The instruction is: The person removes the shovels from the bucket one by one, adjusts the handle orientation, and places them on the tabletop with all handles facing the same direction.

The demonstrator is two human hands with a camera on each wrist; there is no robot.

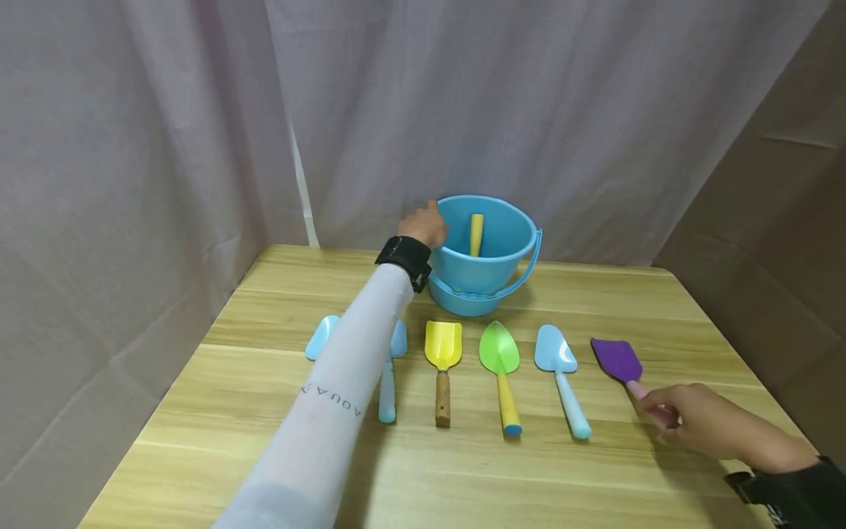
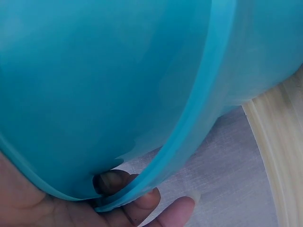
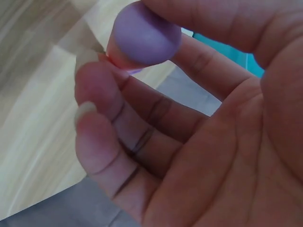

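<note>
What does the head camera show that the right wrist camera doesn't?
Only the head view shows the row of toy spades: yellow shovel, green trowel, the purple spatula's blade, and the left hand gripping the blue bucket rim. Only the right wrist view shows the rounded purple handle end pinched between fingertips. Both show the right hand on that spatula, the wooden table and a bit of bucket.

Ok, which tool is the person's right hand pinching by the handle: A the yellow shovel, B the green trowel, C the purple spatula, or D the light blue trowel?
C: the right hand has its fingers closed round the pink handle of the purple spatula at the row's right end, while the other tools lie untouched.
</note>
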